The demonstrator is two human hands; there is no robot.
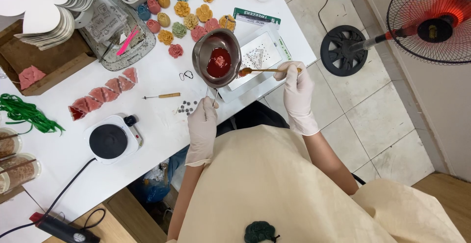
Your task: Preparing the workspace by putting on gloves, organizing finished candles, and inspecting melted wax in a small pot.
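- The white surface [162, 125] runs out in front of me, and the steel melting pot [216, 56] is my landmark on it.
- Beyond the pot lie rows of flower-shaped wax pieces [189, 12] in yellow, teal, pink and green.
- To the pot's left, near it, sits a fan of pink wedge pieces [103, 95]; a thin wooden-handled pick [163, 95] lies between those wedges and the pot.
- Left of the pot and nearer to me stands a small white hotplate [112, 139] with a black top, its cord trailing off the surface's near edge.
- Just right of the pot is a white tray [260, 56].
- Well to the pot's right, on the tiled floor [373, 110], stands a fan [431, 17] with a round black base.
- The pot holds red melted wax and hangs above the surface, over the tray's left edge.
- My left hand [202, 127], gloved, has its grip closed on the pot's handle, arm reaching forward from my body.
- My right hand [297, 93], gloved, has its grip pinched on a wooden spoon [265, 70]; the spoon's bowl carries red wax and touches the pot's right rim.
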